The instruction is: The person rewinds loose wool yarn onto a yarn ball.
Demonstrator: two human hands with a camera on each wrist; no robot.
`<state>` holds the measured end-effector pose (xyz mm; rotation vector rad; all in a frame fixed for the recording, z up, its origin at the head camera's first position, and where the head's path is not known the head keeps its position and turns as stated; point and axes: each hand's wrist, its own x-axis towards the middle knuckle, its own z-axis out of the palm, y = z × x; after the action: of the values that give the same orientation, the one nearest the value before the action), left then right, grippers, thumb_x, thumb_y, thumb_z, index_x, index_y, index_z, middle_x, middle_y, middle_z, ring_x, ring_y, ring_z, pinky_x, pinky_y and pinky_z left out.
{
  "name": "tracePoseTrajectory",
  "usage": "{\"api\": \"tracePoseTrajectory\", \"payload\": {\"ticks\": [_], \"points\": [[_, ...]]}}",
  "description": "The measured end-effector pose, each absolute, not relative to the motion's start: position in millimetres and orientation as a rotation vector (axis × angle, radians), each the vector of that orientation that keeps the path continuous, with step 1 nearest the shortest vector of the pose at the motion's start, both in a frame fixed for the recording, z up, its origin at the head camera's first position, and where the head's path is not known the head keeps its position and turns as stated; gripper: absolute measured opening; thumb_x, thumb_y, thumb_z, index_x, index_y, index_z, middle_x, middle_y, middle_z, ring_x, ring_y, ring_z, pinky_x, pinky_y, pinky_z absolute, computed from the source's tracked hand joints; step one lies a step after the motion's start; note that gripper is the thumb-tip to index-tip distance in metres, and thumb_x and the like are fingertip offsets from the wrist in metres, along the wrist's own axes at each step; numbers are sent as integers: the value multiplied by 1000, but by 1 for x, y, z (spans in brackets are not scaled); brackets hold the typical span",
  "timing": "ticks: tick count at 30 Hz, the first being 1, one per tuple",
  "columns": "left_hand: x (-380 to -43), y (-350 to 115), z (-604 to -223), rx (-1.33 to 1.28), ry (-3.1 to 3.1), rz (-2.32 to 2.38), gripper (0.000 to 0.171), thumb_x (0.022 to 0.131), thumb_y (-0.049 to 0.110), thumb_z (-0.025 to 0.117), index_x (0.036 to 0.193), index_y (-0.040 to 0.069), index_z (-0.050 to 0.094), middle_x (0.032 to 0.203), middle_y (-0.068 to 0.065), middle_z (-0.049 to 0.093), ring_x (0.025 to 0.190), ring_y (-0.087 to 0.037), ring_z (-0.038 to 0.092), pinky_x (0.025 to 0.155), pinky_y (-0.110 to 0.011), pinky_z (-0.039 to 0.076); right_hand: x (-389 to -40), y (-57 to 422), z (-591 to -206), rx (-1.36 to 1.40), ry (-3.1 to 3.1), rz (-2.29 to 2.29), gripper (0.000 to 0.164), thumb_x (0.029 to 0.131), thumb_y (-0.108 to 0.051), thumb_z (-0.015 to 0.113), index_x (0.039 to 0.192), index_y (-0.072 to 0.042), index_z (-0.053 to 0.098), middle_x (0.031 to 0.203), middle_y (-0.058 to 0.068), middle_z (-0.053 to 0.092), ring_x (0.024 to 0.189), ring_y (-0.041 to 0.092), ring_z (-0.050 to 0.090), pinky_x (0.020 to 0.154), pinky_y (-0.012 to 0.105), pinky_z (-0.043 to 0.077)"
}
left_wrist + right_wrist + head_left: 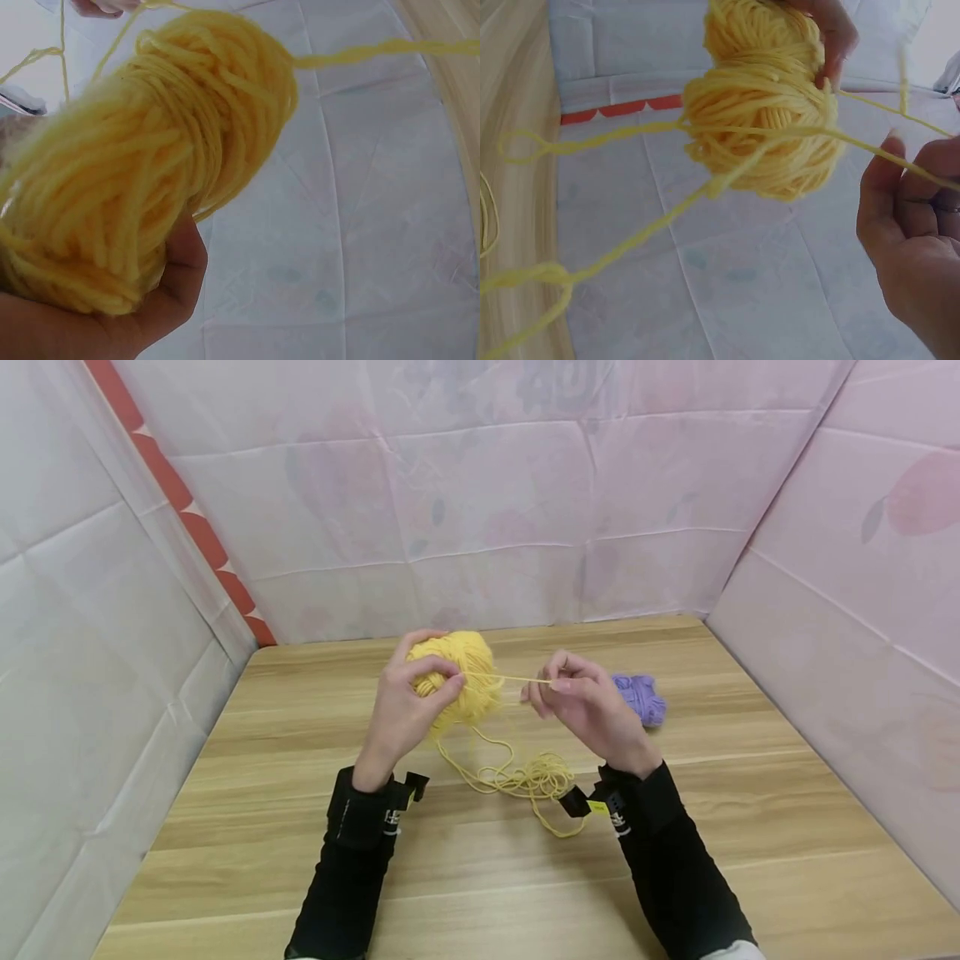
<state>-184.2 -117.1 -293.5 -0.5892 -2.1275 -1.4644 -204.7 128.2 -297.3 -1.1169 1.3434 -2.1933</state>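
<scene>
A fluffy yellow yarn ball (468,689) is held above the table by my left hand (401,706), its thumb and fingers curled round the near side. In the left wrist view the yarn ball (150,157) fills much of the picture, with the thumb pressed to it. My right hand (588,702) pinches a yellow strand (517,677) that runs taut from the ball. The right wrist view shows the right hand (915,240) beside the ball (761,127), with several strands hanging off. Below, a loose tangle of yellow yarn (543,774) lies on the table.
A purple yarn skein (641,699) lies on the wooden table (247,827) just behind the right hand. Pale printed cloth walls (487,527) enclose the table at the back and both sides. A red scalloped strip (180,493) runs down the left back corner.
</scene>
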Motion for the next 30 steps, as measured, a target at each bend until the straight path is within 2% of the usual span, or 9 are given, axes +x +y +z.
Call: {"api": "tracePoseTrajectory", "payload": {"ticks": [3,5,7,11,15,20,22,26,30], "points": [[-184,-121,-293,-553,-2123,-1490,5,82,3,70,78,1,70,132,-12,53,125,-26,47,104,-43,38,-205,134,-297,-1095,1416,-2203,22,98,2,37,98,-9,56,68,2,37,61,19,32,65,26,39],[-184,-124,-292,-535,-2116,-1497,5,82,4,70,79,1,70,132,-11,53,125,-25,47,103,-42,38,-206,140,-296,-1064,1512,-2198,18,99,2,41,99,-8,56,66,2,34,57,18,27,55,27,27],[-184,-129,-291,-519,-2106,-1497,5,82,4,70,79,0,70,131,-11,53,125,-25,47,101,-40,40,-207,146,-295,-1046,1598,-2188,18,99,2,43,102,-9,57,65,2,34,54,17,26,52,30,18],[-184,-139,-289,-478,-2086,-1489,6,82,4,70,80,-2,70,131,-10,53,124,-23,46,97,-38,42,-208,164,-291,-972,1747,-2143,22,99,2,45,110,-11,59,63,0,38,49,16,25,46,33,15],[-183,-148,-287,-442,-2070,-1472,6,81,3,70,80,-2,70,132,-10,52,124,-21,45,98,-38,42,-208,176,-287,-834,2090,-2035,18,98,-7,53,113,-7,63,64,-5,42,51,16,29,45,31,23],[-183,-152,-285,-451,-2069,-1444,5,81,2,70,80,-2,70,132,-11,52,124,-21,46,96,-39,46,-207,177,-285,-673,2499,-1845,25,93,-22,65,106,-1,68,70,-8,47,63,12,36,57,27,35],[-183,-154,-285,-449,-2072,-1439,5,81,2,70,80,-2,70,132,-11,52,123,-21,47,95,-39,48,-209,178,-286,-655,2520,-1847,26,93,-24,64,104,0,68,69,-7,44,62,12,35,57,28,33],[-184,-156,-285,-433,-2073,-1426,5,81,2,70,81,-3,70,132,-11,53,123,-21,48,92,-32,50,-213,183,-288,-662,2393,-1989,24,96,-19,60,102,4,63,64,-5,37,54,15,27,53,33,23],[-183,-161,-284,-418,-2080,-1426,6,82,3,71,82,-2,71,133,-9,53,123,-20,48,92,-24,49,-216,192,-289,-675,2281,-2081,17,98,-18,57,99,-2,62,61,-3,32,53,17,23,53,35,17]]}}
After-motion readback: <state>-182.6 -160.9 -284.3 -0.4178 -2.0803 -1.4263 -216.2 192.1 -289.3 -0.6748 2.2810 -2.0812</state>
